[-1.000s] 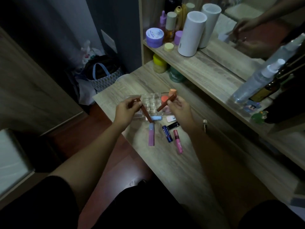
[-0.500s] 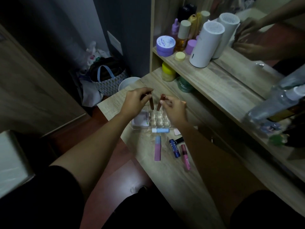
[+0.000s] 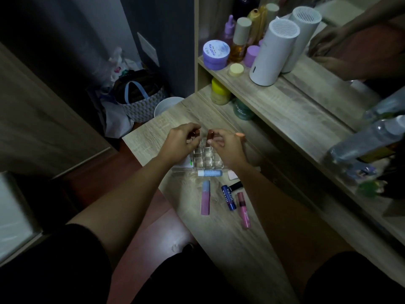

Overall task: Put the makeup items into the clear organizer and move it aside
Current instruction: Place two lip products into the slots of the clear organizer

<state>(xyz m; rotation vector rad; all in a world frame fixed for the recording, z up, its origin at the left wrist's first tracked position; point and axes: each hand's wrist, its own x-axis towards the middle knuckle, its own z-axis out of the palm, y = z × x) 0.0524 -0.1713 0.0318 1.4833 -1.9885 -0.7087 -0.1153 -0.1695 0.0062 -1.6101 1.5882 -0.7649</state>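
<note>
Both hands working over the clear organizer (image 3: 205, 160), a gridded transparent plastic tray of small square cells, sitting on the pale wood-grain desk (image 3: 230, 238) near its far left edge. Left hand (image 3: 178, 142) pinching a slim dark red-brown tube (image 3: 194, 134) between curled fingertips, above the organizer's back-left cells. Right hand (image 3: 228, 145) gripping a second red-brown tube (image 3: 210, 135), cylindrical, held roughly upright over the back row; tip possibly entering a cell, hard telling in the dim light. An orange-capped item (image 3: 240, 134) poking out just behind the right hand's knuckles.

Lying loose on the desk nearer the body: a white-and-pale-blue tube (image 3: 210, 173) flat just beside the organizer's near edge; a pink tube with blue cap (image 3: 205, 197) pointing lengthwise toward the body; a dark blue Nivea lip balm stick (image 3: 228, 197); a short black item (image 3: 236, 185) touching its upper end; a glossy pink lip gloss tube (image 3: 243, 209) furthest right. A small pale square packet (image 3: 232, 174) resting by the right wrist.

Standing on the shelf (image 3: 274, 99) behind: a round purple jar (image 3: 215, 54), a white cylindrical device with slotted top (image 3: 272, 53).
</note>
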